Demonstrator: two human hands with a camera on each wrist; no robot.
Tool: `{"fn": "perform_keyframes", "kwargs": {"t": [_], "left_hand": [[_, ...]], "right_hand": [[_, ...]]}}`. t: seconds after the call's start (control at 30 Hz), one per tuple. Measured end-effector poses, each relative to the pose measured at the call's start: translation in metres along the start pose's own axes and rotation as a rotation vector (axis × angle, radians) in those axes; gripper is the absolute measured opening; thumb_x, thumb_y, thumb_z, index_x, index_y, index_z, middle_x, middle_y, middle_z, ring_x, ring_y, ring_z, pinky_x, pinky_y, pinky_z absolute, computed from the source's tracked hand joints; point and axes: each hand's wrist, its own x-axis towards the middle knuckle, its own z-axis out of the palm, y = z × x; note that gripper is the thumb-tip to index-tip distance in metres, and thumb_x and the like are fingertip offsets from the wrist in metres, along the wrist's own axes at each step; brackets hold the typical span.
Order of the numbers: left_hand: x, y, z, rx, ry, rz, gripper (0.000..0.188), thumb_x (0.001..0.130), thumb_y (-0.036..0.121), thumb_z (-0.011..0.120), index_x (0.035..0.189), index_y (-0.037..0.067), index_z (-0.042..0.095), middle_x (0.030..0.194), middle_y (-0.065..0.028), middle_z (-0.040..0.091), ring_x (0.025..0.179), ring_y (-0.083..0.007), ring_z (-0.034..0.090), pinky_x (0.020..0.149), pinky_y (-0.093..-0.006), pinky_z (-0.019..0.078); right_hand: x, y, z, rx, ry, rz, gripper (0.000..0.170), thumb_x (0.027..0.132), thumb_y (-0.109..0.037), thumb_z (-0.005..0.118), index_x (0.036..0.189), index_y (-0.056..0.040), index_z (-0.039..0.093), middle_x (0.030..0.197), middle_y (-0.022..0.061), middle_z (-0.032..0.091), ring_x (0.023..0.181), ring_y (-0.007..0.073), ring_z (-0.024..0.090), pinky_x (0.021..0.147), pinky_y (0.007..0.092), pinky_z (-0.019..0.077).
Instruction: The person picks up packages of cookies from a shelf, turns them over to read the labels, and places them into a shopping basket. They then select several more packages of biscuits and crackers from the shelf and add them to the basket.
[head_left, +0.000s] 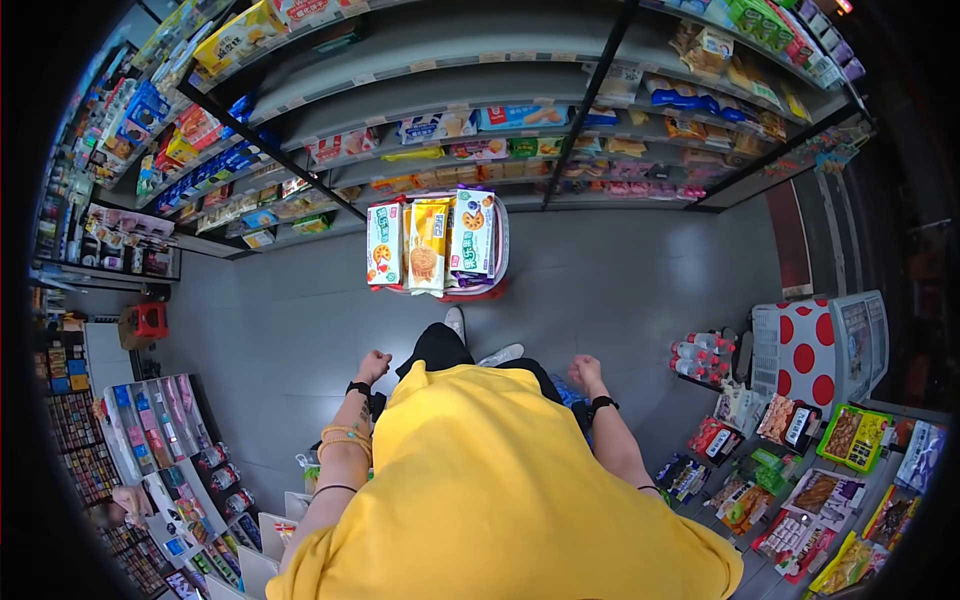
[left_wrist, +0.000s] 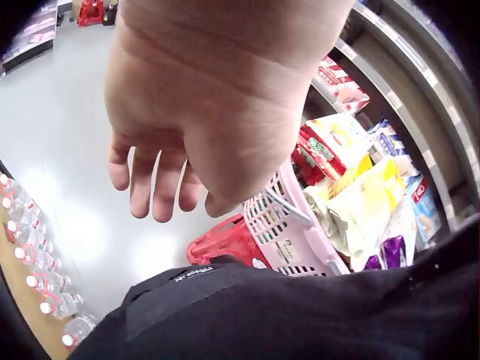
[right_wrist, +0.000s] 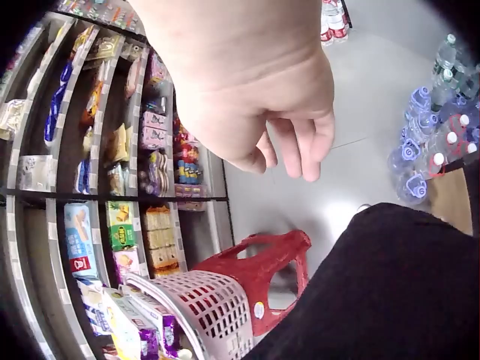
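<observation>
In the head view a pink basket [head_left: 503, 240] full of snack packs stands on a red stool [head_left: 480, 293], in front of the person's feet. The left hand [head_left: 374, 366] hangs beside the body, holding nothing; in the left wrist view this hand [left_wrist: 202, 120] has loosely bent fingers, with the basket [left_wrist: 289, 225] beyond it. The right hand [head_left: 586, 372] hangs at the other side, also without anything in it; the right wrist view shows the hand [right_wrist: 255, 105] with relaxed fingers above the red stool [right_wrist: 262, 277]. Neither hand touches the basket. A yellow biscuit pack [head_left: 428, 240] lies between two white boxes.
Shelves [head_left: 440, 65] of packaged snacks curve across the front. Bottles [head_left: 703, 355] stand at the right, near a polka-dot chest [head_left: 805, 350] and a low display of packs [head_left: 825, 495]. A rack [head_left: 150, 425] stands at the left, and a red stool [head_left: 150, 320] behind it.
</observation>
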Motion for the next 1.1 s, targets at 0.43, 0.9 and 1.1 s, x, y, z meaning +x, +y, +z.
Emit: {"fn": "perform_keyframes", "kwargs": {"t": [0.43, 0.9, 1.1], "left_hand": [[0.022, 0.076, -0.01, 0.037, 0.037, 0.196, 0.035, 0.088, 0.037, 0.063, 0.089, 0.002, 0.063, 0.078, -0.0128, 0.071, 0.075, -0.0259, 0.069, 0.074, -0.0374, 0.0526], [0.061, 0.029, -0.02, 0.001, -0.038, 0.059, 0.032, 0.087, 0.033, 0.065, 0.092, 0.002, 0.062, 0.075, -0.0107, 0.069, 0.07, -0.0213, 0.068, 0.069, -0.0363, 0.0533], [0.081, 0.023, -0.017, -0.021, -0.051, 0.146, 0.033, 0.086, 0.036, 0.063, 0.09, 0.003, 0.064, 0.074, -0.0099, 0.07, 0.068, -0.0213, 0.068, 0.07, -0.0357, 0.0537]], "right_hand": [[-0.018, 0.041, 0.015, 0.037, -0.034, 0.114, 0.018, 0.092, -0.009, 0.057, 0.109, -0.0026, 0.061, 0.086, 0.0092, 0.066, 0.069, 0.0191, 0.065, 0.055, 0.0292, 0.0515], [-0.039, -0.012, 0.031, 0.021, 0.016, -0.014, 0.025, 0.095, -0.018, 0.056, 0.118, -0.0069, 0.059, 0.096, 0.0096, 0.069, 0.071, 0.0184, 0.069, 0.054, 0.0285, 0.0512], [-0.041, 0.016, 0.035, -0.045, 0.035, 0.056, 0.025, 0.095, -0.018, 0.056, 0.117, -0.0068, 0.06, 0.096, 0.0096, 0.07, 0.066, 0.0171, 0.068, 0.049, 0.0268, 0.0487]]}}
